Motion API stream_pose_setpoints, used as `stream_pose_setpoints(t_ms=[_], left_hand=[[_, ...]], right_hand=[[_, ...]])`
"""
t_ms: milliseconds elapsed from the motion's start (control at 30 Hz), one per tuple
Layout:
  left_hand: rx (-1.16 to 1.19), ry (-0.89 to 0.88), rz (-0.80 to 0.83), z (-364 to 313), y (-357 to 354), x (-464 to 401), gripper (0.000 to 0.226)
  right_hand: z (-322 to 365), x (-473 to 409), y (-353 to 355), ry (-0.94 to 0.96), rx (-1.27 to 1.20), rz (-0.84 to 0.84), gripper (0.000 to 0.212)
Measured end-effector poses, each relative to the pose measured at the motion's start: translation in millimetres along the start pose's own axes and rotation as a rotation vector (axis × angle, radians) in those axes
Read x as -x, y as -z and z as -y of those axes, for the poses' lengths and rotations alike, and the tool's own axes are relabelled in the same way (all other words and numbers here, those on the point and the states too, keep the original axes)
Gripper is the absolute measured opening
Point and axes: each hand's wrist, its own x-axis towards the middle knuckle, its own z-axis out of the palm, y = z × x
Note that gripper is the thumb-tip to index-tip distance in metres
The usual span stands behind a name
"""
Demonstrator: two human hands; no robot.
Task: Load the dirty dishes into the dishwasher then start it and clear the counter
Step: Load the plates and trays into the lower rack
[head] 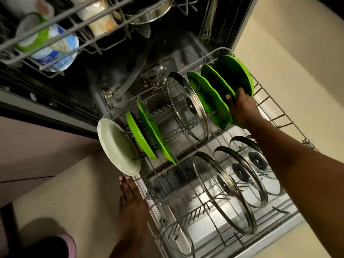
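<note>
The dishwasher's lower rack [279, 116] is pulled out over the open door. My right hand [243, 108] grips the edge of a green plate [217, 82] standing at the rack's far right, between two other green plates [236, 71]. On the left side of the rack stand a white plate [117, 148] and two green plates [141, 138]. One glass lid [188, 107] stands in the middle, and three more glass lids [225, 192] lean in the near part. My left hand [130, 203] hangs with straight fingers beside the rack's left edge, holding nothing.
The upper rack [55, 25] at top left holds a green-rimmed container, a blue and white tub, cups and a steel pot. Food scraps lie on the tub floor [149, 79]. Beige floor surrounds the door. A pink slipper [61, 244] shows at bottom left.
</note>
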Motion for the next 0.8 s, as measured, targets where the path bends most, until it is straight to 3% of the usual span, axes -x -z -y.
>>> stream_pose_setpoints(t_ms=[100, 200, 300, 367, 533, 633, 767, 800], left_hand=[[0.037, -0.013, -0.010, -1, 0, 2, 0.088], [0.077, -0.059, -0.006, -3, 10, 4, 0.087], [0.132, -0.090, 0.078, 1, 22, 7, 0.112], [0.165, -0.085, 0.114, 5, 35, 11, 0.112], [0.171, -0.108, 0.001, 16, 84, 43, 0.091], [0.194, -0.161, -0.090, 29, 122, 76, 0.046], [0.133, -0.256, -0.132, 64, 206, 131, 0.015], [0.174, -0.252, -0.126, 70, 230, 144, 0.020]], right_hand=[[-2, 11, 7, -0.064, -0.156, -0.045, 0.043], [1, 37, 19, -0.090, -0.210, -0.142, 0.036], [8, 71, 32, -0.110, -0.250, -0.262, 0.031], [17, 99, 44, -0.113, -0.260, -0.344, 0.030], [57, 183, 67, -0.132, -0.294, -0.409, 0.027], [90, 236, 67, -0.054, -0.286, -0.302, 0.030], [149, 307, 69, 0.154, -0.209, -0.150, 0.037], [160, 322, 69, 0.189, -0.171, -0.122, 0.040]])
